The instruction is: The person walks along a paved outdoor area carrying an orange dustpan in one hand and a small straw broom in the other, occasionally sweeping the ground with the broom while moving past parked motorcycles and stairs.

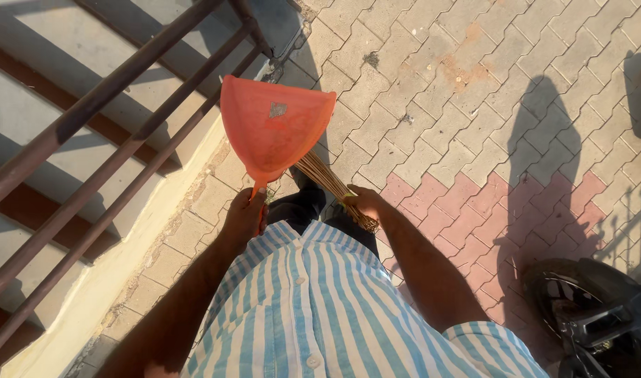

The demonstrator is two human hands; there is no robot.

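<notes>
The orange dustpan [275, 126] is held out over the paved ground, tray facing the camera; a small grey scrap clings to its surface; the left hand [243, 213] is wrapped tight round its handle, arm extended forward; the right hand [364, 203] is clenched on a stick broom [327, 180], bristles angled far-left behind the dustpan; a brown railing [89, 140] runs left.

I see the dustpan [275, 129] as smooth orange plastic with a slight sheen, the broom [332, 185] as dry straw-like sticks, the paving [432, 112] as rough matt blocks, the railing [103, 94] as dull brown metal, the shirt [320, 308] as striped cloth.
</notes>
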